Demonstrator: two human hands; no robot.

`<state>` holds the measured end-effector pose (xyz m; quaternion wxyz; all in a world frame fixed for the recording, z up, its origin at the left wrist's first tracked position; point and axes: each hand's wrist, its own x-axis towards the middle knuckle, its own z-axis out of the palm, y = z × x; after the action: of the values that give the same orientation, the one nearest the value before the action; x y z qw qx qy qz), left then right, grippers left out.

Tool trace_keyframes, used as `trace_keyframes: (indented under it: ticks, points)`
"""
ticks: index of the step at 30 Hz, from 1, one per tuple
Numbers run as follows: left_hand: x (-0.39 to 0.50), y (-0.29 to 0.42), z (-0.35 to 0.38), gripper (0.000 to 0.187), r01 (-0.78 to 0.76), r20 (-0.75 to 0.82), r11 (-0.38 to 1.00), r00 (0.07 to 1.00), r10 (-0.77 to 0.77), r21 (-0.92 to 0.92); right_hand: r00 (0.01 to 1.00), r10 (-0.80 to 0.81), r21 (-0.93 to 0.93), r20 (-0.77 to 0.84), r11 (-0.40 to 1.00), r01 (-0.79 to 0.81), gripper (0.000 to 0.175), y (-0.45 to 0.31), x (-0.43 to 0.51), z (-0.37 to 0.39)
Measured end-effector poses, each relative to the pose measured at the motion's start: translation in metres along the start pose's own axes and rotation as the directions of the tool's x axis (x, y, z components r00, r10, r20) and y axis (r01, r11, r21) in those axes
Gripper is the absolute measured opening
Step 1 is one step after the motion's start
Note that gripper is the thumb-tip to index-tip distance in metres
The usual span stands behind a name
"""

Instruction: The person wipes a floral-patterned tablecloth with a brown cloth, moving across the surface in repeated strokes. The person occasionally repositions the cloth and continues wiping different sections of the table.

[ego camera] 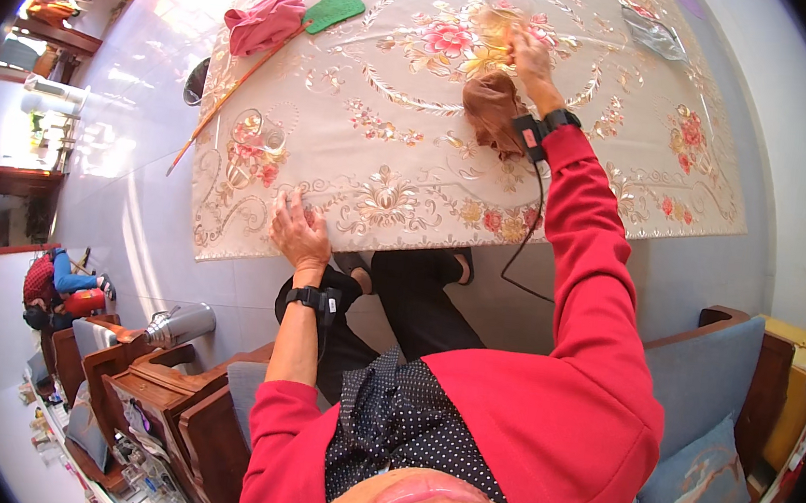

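Note:
A table with a flowered cream tablecloth (pixel 313 126) lies before me. Near its front left edge my left hand (pixel 300 233) rests on the cloth, fingers spread and nothing in them. My right hand (pixel 530 54) reaches across to the far middle, its fingers on what looks like a clear drinking glass (pixel 504 15); the glass blends with the flower print. Just short of that hand, beside the wrist, sits a crumpled brown cloth (pixel 491 109). Another clear glass (pixel 260 130) stands on the left part of the table, beyond my left hand.
A green fly swatter (pixel 336 11) lies by a pink cloth (pixel 265 23), its stick overhanging the left edge. Far right is a clear plastic bag (pixel 653 34). A cable (pixel 525 252) trails from my right wrist. A metal thermos (pixel 181 325) stands on the floor; a person (pixel 54 283) is farther left.

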<state>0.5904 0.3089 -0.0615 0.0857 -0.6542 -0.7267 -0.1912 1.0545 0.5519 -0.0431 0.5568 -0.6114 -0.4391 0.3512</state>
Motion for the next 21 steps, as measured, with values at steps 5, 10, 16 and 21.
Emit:
trace_keyframes:
  ticks: [5,10,16,21]
  points:
    - [-0.001,0.000,0.001,0.055,-0.021,-0.021,1.000,1.000,0.021,0.019,0.982,-0.027,0.035,0.188,0.999,0.021,0.040,-0.031,0.012,0.095]
    - [0.000,-0.001,0.001,0.055,-0.015,-0.004,1.000,1.000,0.015,0.015,0.967,0.017,-0.094,0.255,0.996,0.007,0.041,-0.047,0.013,0.171]
    - [0.000,-0.001,0.001,0.056,-0.008,0.006,1.000,1.000,0.008,0.003,0.967,0.027,-0.154,0.252,0.988,0.013,0.043,-0.041,0.008,0.202]
    - [-0.001,0.000,0.000,0.056,-0.005,0.013,1.000,1.000,0.005,-0.004,0.959,0.029,-0.041,0.281,0.999,-0.019,0.040,-0.034,0.011,0.210]
